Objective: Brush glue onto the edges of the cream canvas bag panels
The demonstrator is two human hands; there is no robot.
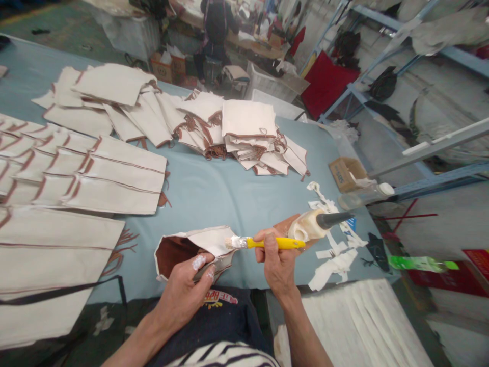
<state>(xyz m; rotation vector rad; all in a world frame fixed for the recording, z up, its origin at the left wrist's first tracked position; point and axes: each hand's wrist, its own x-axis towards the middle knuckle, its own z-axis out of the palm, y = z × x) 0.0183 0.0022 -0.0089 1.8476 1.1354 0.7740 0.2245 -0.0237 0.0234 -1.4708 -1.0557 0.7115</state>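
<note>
My left hand [191,283], with white smears on the thumb and a finger, grips the near edge of a cream fabric piece [212,238]. The piece is held open and shows its brown inside. My right hand [277,257] is closed round the yellow handle of a brush [273,242]. The bristles point left and lie at the right end of the fabric piece; whether they touch it I cannot tell. Just right of my right hand, a whitish bottle [311,226] with a dark nozzle lies tilted on a brown piece.
Rows of cream pieces [118,176] cover the table's left side, and a heap [248,120] sits along the far edge. White scraps [336,265], a clear jar [361,196] and a cardboard box [346,173] are at the right. A person [217,25] is in the background.
</note>
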